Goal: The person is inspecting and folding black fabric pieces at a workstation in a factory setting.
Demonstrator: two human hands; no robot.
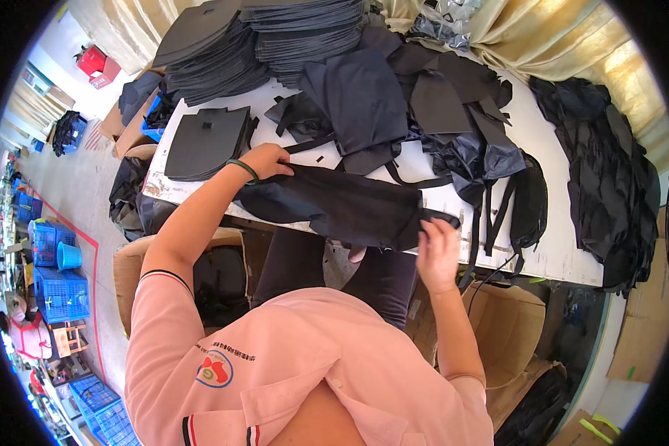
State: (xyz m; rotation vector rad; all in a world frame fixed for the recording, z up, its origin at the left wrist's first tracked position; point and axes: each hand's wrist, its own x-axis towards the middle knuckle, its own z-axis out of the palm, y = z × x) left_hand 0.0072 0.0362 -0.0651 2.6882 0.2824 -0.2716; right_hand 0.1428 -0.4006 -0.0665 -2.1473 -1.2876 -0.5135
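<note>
A long piece of black fabric stretches across the front edge of the white table, partly hanging over my lap. At its upper left corner, the fingers of my left hand are closed on the cloth. My right hand pinches its right end, beside a short black strap or tab. Part of the right fingertips is hidden by the fabric. Left of my left hand lies a small stack of black panels with rounded lower edges.
Tall stacks of black panels and a heap of loose black fabric cover the table's far side. A black mesh-like pouch lies right. More black pieces drape over the right edge. Open cardboard boxes stand below; blue crates sit left.
</note>
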